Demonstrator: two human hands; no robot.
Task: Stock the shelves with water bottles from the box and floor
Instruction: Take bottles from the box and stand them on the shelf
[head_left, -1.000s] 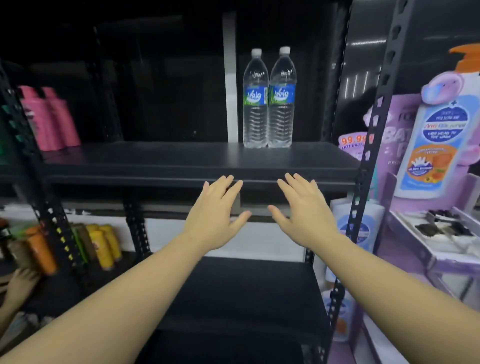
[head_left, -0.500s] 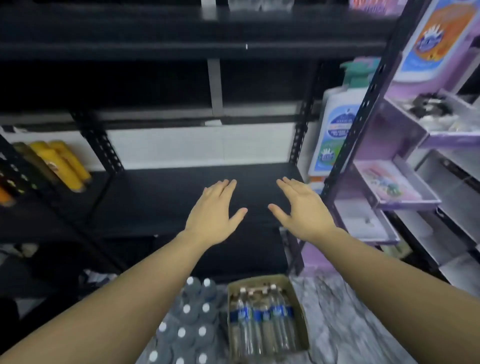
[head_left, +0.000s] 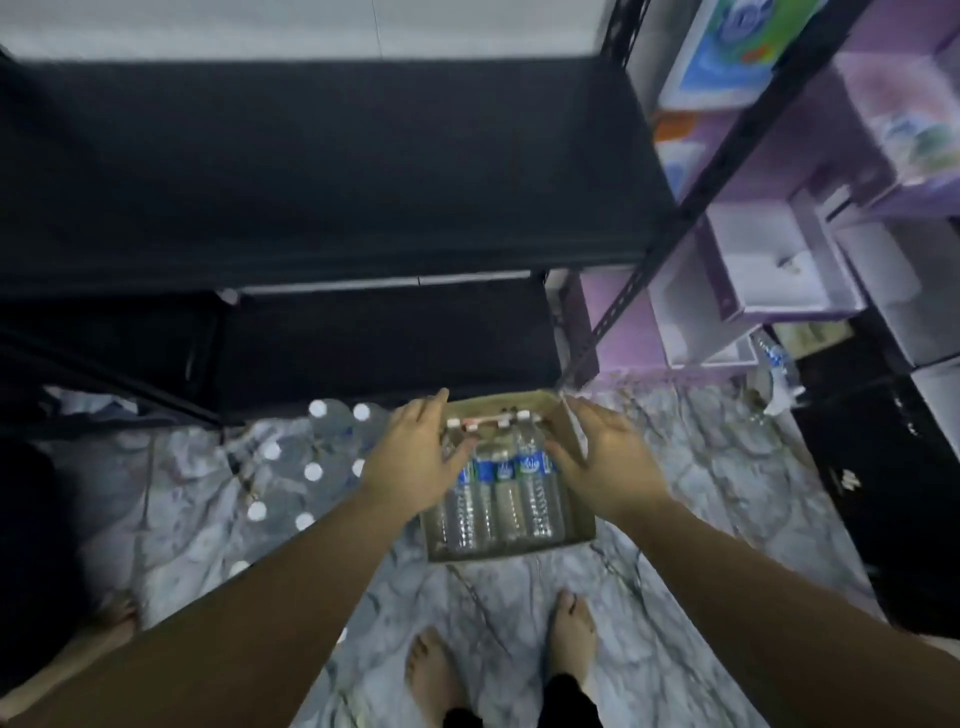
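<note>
Bottles (head_left: 498, 499) lie flat in the cardboard box (head_left: 569, 535) on the marble floor (head_left: 701, 493), just below and between our hands, and that is what the next move depends on. Their long axes run away from us, caps toward the dark shelf (head_left: 311, 166) and bases toward our bare feet (head_left: 571, 629). Our left hand (head_left: 415, 462) hovers over the box's left side with fingers spread and relaxed, holding nothing; our right hand (head_left: 602, 462) does the same over the right side, near the box's raised flap. Whether either palm already touches a bottle we cannot tell, as motion blurs the view. Both hands look about equally near, so we judge each could take the bottle under it by closing across its width. A wrapped pack of bottles (head_left: 311, 467) stands upright on the floor just left of the box, beside our left forearm.
</note>
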